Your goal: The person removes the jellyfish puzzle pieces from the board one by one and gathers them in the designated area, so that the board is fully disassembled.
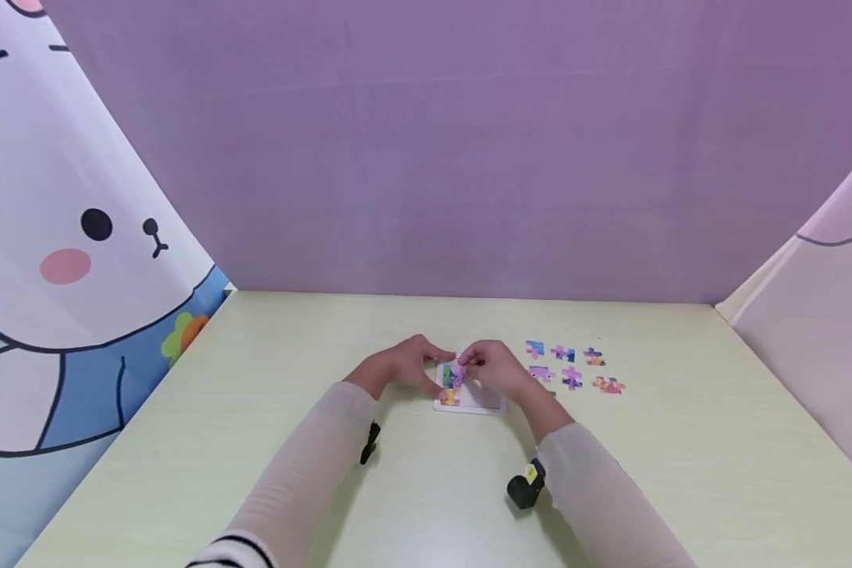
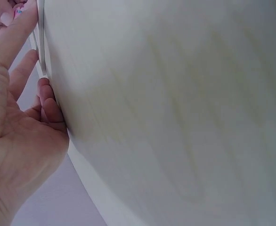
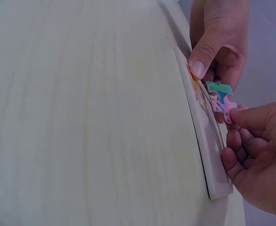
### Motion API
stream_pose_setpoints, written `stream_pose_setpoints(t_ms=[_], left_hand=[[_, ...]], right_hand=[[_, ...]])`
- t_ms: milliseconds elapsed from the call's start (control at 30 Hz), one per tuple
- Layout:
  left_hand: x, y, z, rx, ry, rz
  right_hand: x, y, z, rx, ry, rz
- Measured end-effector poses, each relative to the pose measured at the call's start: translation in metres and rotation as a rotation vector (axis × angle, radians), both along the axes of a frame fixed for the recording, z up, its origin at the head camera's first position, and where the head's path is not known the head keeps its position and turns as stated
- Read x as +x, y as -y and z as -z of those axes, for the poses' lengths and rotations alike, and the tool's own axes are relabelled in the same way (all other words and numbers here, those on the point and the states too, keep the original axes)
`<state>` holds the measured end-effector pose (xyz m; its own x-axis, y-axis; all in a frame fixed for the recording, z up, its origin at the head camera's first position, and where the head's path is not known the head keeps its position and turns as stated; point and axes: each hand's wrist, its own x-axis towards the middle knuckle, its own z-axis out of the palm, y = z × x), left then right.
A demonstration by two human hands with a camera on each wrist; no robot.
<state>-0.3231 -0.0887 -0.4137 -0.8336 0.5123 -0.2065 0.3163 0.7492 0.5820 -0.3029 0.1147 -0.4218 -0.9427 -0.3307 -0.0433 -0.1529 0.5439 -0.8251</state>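
Observation:
A white puzzle tray lies flat on the pale green table, with a few coloured pieces set in its left part. My right hand pinches a pink and blue puzzle piece between thumb and fingers, just above the tray. My left hand rests at the tray's left edge, and its thumb presses down on the pieces lying there. In the left wrist view the left hand lies with its fingers stretched along the tray rim.
Several loose puzzle pieces lie in rows on the table to the right of the tray. A purple wall closes the back, and cartoon-printed panels stand on both sides. Bare tabletop lies around the hands.

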Motion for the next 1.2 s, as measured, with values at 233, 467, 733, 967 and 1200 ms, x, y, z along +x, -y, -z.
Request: stream_pose_setpoints(t_ms=[233, 467, 733, 967, 1200], left_hand=[[0.001, -0.001, -0.001, 0.000, -0.003, 0.001], [0.000, -0.001, -0.001, -0.005, 0.011, -0.013], [0.001, -0.002, -0.001, 0.002, 0.028, -0.038], [0.002, -0.001, -0.001, -0.014, 0.030, -0.038], [0.000, -0.002, 0.001, -0.040, 0.010, -0.029]], right_hand=[[0.003, -0.005, 0.001, -0.035, 0.004, 0.012], [0.009, -0.010, 0.000, -0.066, 0.001, 0.027], [0.016, -0.020, -0.003, -0.120, 0.003, 0.021], [0.025, -0.028, -0.003, -0.119, -0.016, 0.029], [0.031, -0.036, -0.004, -0.127, -0.052, 0.026]])
